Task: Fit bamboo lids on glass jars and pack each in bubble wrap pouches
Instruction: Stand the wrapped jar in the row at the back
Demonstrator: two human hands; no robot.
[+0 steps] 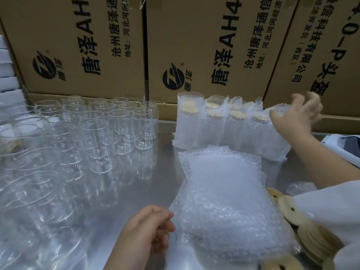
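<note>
Wrapped jar [273, 148] held at the packed row's [214, 123] end.
Right hand [298, 114] curled over its top; best seated upright against its neighbour. Left hand [150, 227] curled at the pouch stack [224, 191], grip unclear.

A shiny metal table [136, 188] carries empty glass jars [93, 129], wrapped jars [214, 123], flat bubble pouches [224, 191] and bamboo lids [292, 215].
</note>
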